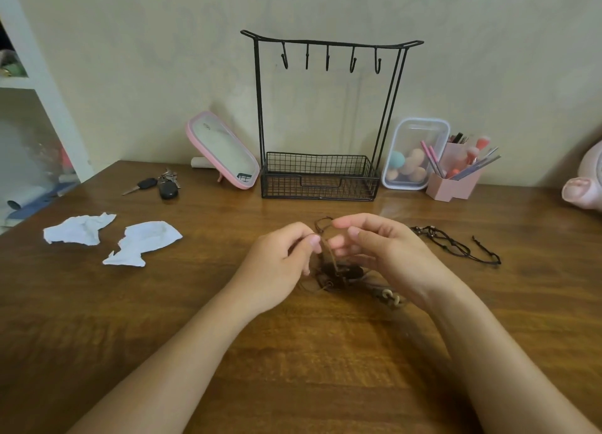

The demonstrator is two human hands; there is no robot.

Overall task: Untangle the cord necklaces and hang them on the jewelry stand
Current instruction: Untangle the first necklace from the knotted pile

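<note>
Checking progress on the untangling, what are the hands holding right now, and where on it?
Both pinch the brown cord above the tangle: left hand lower, right hand near its top loop.

Forearms reach forward, left hand (277, 261) and right hand (386, 251) (fingers curled) each pinching the cord (329, 258).

Cord tangle (338, 272) lies before jewelry stand (321, 176).

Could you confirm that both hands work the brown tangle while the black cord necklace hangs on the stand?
No: in the head view the black cord necklace lies on the table right of the hands; the stand is bare. The left hand and right hand do work the brown tangle.
</note>
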